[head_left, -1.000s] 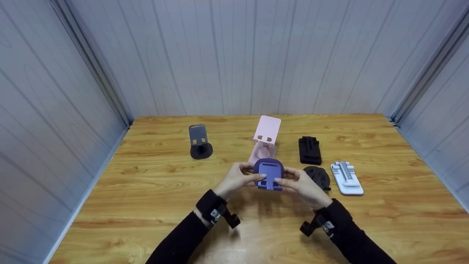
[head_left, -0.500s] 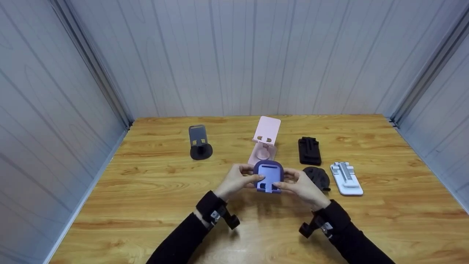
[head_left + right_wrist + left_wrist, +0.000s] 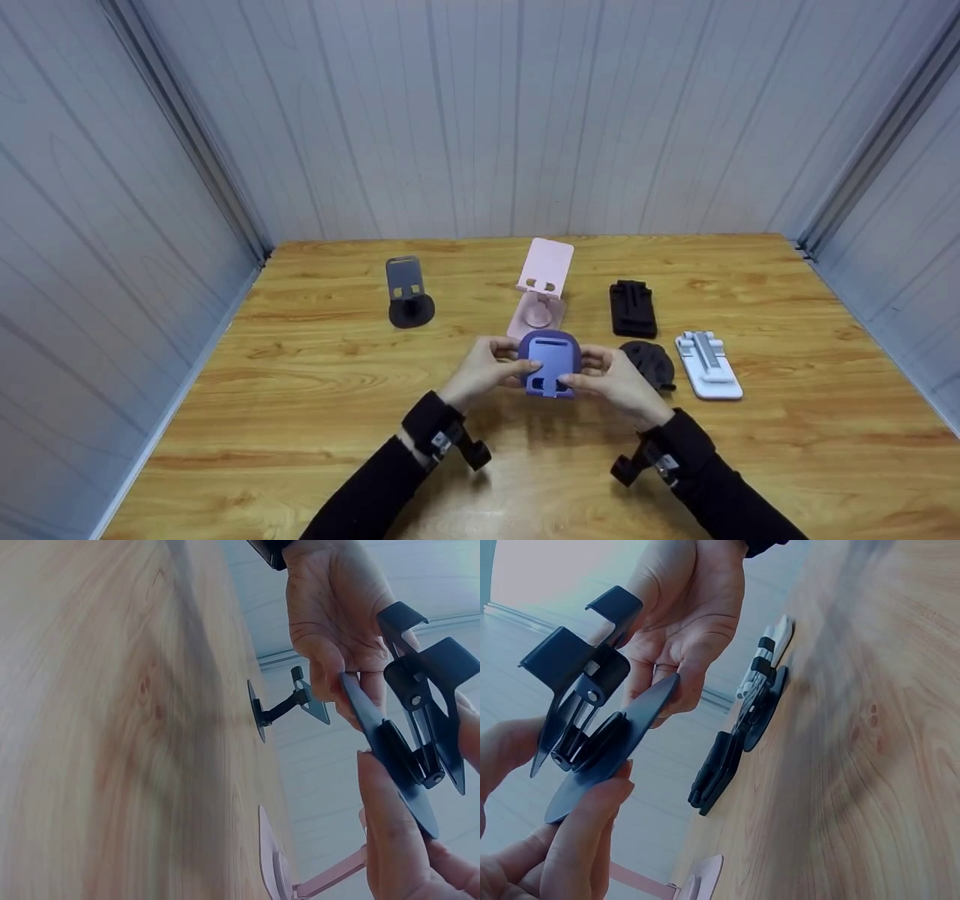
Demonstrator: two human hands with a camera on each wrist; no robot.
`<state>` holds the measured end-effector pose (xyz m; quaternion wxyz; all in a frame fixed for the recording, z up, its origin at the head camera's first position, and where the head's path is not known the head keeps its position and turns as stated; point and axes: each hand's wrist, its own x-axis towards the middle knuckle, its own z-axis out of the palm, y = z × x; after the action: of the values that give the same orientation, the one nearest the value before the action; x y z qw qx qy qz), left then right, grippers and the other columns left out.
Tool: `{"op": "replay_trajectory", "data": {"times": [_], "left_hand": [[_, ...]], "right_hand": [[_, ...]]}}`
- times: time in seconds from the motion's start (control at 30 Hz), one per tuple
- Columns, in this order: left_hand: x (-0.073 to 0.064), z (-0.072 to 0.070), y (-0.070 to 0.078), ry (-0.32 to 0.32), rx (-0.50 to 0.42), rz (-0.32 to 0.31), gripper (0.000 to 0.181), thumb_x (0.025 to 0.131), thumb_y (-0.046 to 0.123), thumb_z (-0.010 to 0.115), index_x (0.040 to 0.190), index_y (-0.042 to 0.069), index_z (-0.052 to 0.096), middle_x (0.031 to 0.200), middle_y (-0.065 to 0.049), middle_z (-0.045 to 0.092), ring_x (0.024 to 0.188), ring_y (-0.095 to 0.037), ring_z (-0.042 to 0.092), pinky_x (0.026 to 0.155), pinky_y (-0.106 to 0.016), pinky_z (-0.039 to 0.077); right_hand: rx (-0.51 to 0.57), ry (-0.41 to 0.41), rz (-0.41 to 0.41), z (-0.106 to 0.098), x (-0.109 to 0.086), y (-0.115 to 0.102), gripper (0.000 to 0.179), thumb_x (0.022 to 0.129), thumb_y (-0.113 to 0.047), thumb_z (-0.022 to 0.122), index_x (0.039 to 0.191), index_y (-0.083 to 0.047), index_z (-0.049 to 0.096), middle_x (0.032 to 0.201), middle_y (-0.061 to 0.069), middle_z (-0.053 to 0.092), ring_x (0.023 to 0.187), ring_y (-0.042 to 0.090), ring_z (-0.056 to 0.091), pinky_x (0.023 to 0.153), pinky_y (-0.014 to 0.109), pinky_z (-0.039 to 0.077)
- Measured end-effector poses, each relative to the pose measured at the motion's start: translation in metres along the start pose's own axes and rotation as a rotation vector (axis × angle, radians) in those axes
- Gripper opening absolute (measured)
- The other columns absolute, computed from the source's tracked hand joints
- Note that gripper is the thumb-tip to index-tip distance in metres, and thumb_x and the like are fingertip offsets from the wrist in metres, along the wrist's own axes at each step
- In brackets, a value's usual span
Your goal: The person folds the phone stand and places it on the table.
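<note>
A purple folding phone stand (image 3: 551, 358) is held up off the table between both hands. My left hand (image 3: 482, 372) pinches its left side, thumb on the front plate and fingers behind. On the other side my right hand (image 3: 619, 381) does the same, its thumb lower, beside the cutouts near the lip. From the side, in the left wrist view, the stand's rounded base (image 3: 641, 720) lies partly folded against the hinged arm and hooked plate, with a narrow gap between. The right wrist view shows fingers (image 3: 390, 817) under the base's edge.
Beyond the hands stands an unfolded pink phone stand (image 3: 546, 266), with a grey one (image 3: 406, 279) farther left. At the right lie a folded black stand (image 3: 634, 309), a round dark folded stand (image 3: 651, 364) partly behind the right hand, and a white one (image 3: 709, 365). Panel walls (image 3: 480, 112) enclose the table.
The purple stand's front plate has tilted slightly and catches more light, its lip a little lower. My right thumb has shifted slightly down with it; both hands keep their hold.
</note>
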<state>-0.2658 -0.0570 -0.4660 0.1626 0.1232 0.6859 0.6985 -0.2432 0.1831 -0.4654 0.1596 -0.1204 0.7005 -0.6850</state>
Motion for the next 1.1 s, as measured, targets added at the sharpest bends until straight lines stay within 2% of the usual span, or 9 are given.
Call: {"op": "replay_trajectory", "data": {"times": [0.23, 0.4, 0.63, 0.83, 0.97, 1.1], "left_hand": [[0.0006, -0.0002, -0.0012, 0.011, 0.008, 0.000, 0.028, 0.093, 0.001, 0.078, 0.116, -0.013, 0.070, 0.095, -0.009, 0.075, 0.078, -0.011, 0.072, 0.076, -0.031, 0.067], [0.0016, 0.0007, -0.0021, 0.010, -0.021, -0.013, 0.028, 0.092, -0.002, 0.078, 0.116, -0.013, 0.070, 0.091, -0.006, 0.074, 0.077, -0.011, 0.072, 0.077, -0.033, 0.067], [0.0016, 0.0007, -0.0063, 0.003, -0.025, 0.016, 0.028, 0.091, -0.003, 0.079, 0.115, -0.013, 0.070, 0.085, -0.003, 0.073, 0.075, -0.009, 0.071, 0.076, -0.032, 0.067], [0.0020, 0.0008, -0.0062, 0.011, 0.009, 0.030, 0.026, 0.090, -0.004, 0.079, 0.113, -0.013, 0.071, 0.083, 0.000, 0.073, 0.073, -0.009, 0.070, 0.073, -0.030, 0.067], [0.0019, 0.0009, -0.0069, 0.014, 0.000, 0.038, 0.025, 0.089, -0.005, 0.080, 0.112, -0.012, 0.071, 0.083, -0.001, 0.072, 0.073, -0.009, 0.070, 0.074, -0.031, 0.067], [0.0008, 0.0015, -0.0076, 0.015, -0.025, 0.037, 0.024, 0.088, -0.006, 0.080, 0.111, -0.011, 0.071, 0.083, -0.002, 0.072, 0.073, -0.009, 0.070, 0.074, -0.032, 0.067]], "right_hand": [[0.003, -0.017, -0.003, -0.0014, 0.0003, 0.0004, 0.058, 0.101, -0.006, 0.071, 0.146, 0.020, 0.047, 0.117, 0.006, 0.075, 0.101, 0.009, 0.073, 0.092, 0.025, 0.061], [-0.008, -0.010, -0.010, -0.0013, -0.0001, 0.0000, 0.058, 0.102, -0.006, 0.070, 0.146, 0.022, 0.045, 0.121, 0.010, 0.074, 0.102, 0.008, 0.073, 0.094, 0.023, 0.060], [-0.059, 0.009, -0.009, -0.0006, 0.0012, 0.0014, 0.058, 0.103, -0.005, 0.067, 0.148, 0.022, 0.042, 0.129, 0.024, 0.070, 0.103, 0.007, 0.072, 0.093, 0.021, 0.059], [-0.066, 0.008, -0.037, -0.0004, 0.0008, 0.0018, 0.056, 0.103, -0.004, 0.067, 0.147, 0.022, 0.043, 0.123, 0.020, 0.073, 0.100, 0.007, 0.073, 0.091, 0.021, 0.060], [-0.100, 0.009, -0.063, -0.0009, 0.0004, 0.0015, 0.055, 0.102, -0.003, 0.068, 0.145, 0.023, 0.045, 0.118, 0.016, 0.075, 0.097, 0.006, 0.073, 0.088, 0.020, 0.061], [-0.158, 0.009, -0.086, -0.0021, 0.0005, 0.0007, 0.053, 0.102, -0.003, 0.068, 0.143, 0.024, 0.047, 0.118, 0.023, 0.074, 0.095, 0.004, 0.073, 0.086, 0.019, 0.060]]}}
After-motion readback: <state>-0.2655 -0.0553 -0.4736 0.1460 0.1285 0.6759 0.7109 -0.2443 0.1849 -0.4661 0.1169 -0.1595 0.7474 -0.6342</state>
